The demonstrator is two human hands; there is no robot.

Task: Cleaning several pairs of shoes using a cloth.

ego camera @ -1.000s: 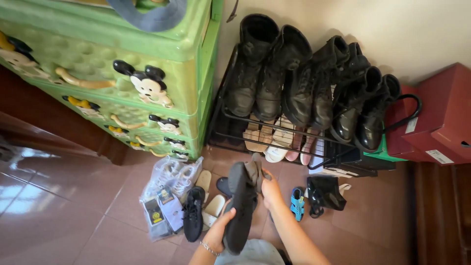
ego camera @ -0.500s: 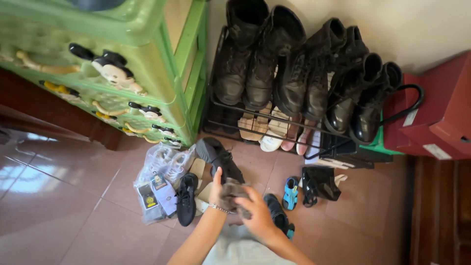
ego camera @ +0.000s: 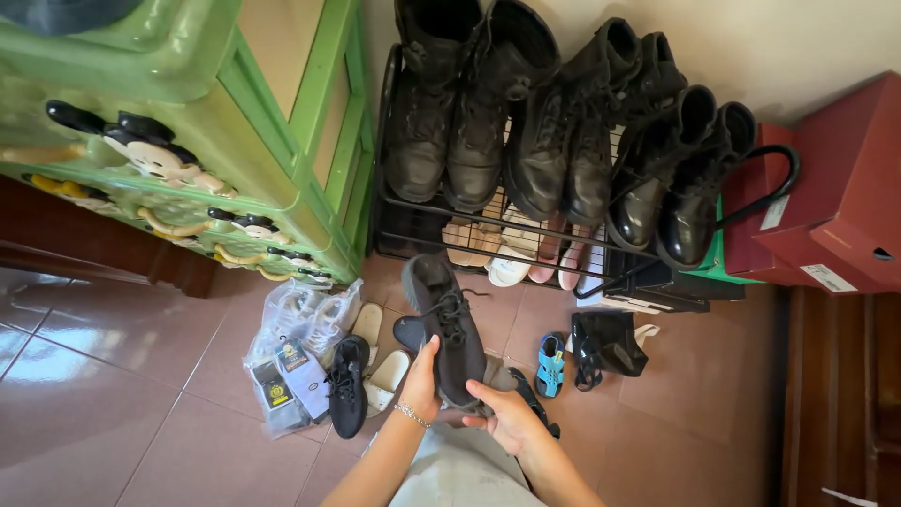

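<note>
Raised and turned since half a second earlier: dark sneaker (ego camera: 447, 324), now laces-up, toe toward the shoe rack (ego camera: 488, 225), held above the tiled floor (ego camera: 122, 394). Left hand (ego camera: 421, 380), bracelet at the wrist, closed on the sneaker's left side near the heel. Right hand (ego camera: 507, 418) curled under the heel end, gripping the sneaker from below. Second black sneaker (ego camera: 347, 385) flat on the floor just left of the hands, beside a pair of cream slippers (ego camera: 380, 361) and a clear plastic bag (ego camera: 296, 352) holding white shoes. Small blue sandal (ego camera: 550, 364) and black sandal (ego camera: 601, 347) on the floor to the right. Black boots (ego camera: 526, 122) lined along the rack's top tier. Green plastic drawers (ego camera: 188, 141) at left; red boxes (ego camera: 835, 207) at right.
</note>
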